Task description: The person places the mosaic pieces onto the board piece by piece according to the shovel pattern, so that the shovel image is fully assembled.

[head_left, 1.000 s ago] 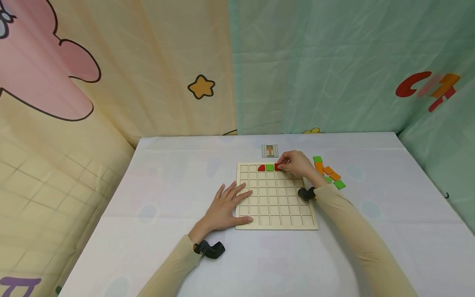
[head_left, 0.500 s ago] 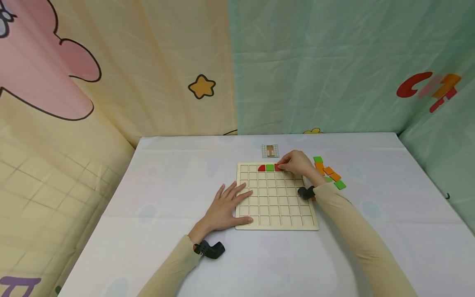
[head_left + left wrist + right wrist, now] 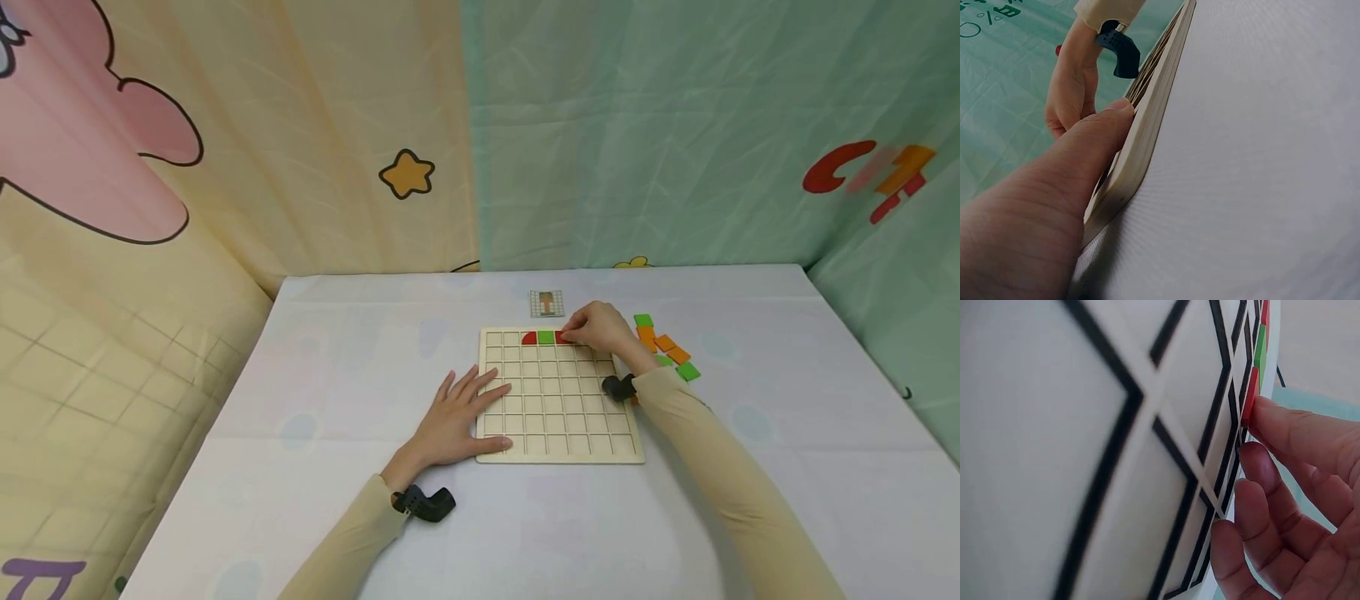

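Observation:
A wooden grid board [image 3: 555, 400] lies on the table. My left hand [image 3: 446, 425] rests with spread fingers across its left edge; in the left wrist view the thumb [image 3: 1100, 128] lies along the board's rim. At the far edge, my right hand [image 3: 600, 327] pinches a red tile [image 3: 1250, 397] in the top row, its far side hidden by the fingers. Beside that tile sits a green square tile [image 3: 545, 337], then a red tile with a rounded corner [image 3: 529, 338]. The right wrist view shows the other fingers curled close to the grid.
Loose orange tiles [image 3: 678, 355] and green tiles [image 3: 687, 371] lie right of the board, some partly behind the right forearm. A small card with a grid picture [image 3: 547, 303] lies beyond the board. Printed curtains [image 3: 645, 167] hang behind the table.
Both hands hold nearly the same places. The right hand stays at the red tile, which appears to sit slightly flatter in its cell than a second ago.

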The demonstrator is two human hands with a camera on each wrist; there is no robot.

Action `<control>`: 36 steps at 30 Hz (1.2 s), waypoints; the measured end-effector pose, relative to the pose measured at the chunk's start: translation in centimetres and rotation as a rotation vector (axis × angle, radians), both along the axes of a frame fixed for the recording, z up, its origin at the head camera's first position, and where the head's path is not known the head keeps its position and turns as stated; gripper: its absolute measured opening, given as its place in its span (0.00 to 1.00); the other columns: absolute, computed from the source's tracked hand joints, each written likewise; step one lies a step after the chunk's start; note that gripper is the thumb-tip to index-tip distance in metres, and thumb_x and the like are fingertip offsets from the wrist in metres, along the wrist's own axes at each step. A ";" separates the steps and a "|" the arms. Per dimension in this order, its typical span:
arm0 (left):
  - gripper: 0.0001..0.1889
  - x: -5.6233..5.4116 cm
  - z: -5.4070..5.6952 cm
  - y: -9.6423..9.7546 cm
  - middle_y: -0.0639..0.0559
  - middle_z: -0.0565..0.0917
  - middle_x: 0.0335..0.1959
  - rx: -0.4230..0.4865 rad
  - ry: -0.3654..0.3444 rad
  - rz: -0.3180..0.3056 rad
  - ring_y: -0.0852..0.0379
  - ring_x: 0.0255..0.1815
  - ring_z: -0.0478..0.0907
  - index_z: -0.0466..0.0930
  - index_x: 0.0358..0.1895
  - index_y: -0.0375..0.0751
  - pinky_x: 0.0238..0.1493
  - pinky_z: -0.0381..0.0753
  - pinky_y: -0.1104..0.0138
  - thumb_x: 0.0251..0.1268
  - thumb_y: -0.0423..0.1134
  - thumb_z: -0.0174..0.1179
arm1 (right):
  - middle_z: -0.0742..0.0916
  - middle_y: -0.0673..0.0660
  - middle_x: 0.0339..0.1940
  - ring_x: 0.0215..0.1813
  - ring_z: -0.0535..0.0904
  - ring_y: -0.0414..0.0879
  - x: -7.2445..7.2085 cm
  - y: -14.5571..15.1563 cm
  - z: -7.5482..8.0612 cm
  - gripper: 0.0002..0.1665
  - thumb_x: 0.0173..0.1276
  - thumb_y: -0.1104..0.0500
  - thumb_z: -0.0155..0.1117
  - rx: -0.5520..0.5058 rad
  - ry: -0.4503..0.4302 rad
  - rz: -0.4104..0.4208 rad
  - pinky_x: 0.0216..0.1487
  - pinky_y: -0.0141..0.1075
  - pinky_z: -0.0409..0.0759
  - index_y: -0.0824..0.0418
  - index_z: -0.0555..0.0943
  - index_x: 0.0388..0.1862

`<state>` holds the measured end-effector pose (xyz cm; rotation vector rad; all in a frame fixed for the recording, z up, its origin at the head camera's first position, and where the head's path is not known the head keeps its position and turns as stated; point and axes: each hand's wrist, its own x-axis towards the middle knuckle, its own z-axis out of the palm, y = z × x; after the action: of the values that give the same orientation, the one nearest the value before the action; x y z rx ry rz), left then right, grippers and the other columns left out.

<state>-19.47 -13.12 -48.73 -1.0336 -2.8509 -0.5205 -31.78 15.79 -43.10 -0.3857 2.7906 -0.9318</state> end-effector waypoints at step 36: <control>0.43 0.0 0.1 -0.1 0.50 0.52 0.75 0.016 0.004 -0.010 0.46 0.75 0.40 0.58 0.73 0.54 0.69 0.34 0.46 0.58 0.72 0.50 | 0.82 0.61 0.47 0.39 0.76 0.52 1.9 5.6 2.5 0.19 0.70 0.53 0.59 -0.076 -0.004 0.012 0.32 0.39 0.75 0.64 0.82 0.53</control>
<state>-19.48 -13.19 -48.66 -1.0454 -2.8345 -0.5400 -29.90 21.44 -40.59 -0.4102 2.7529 -1.0367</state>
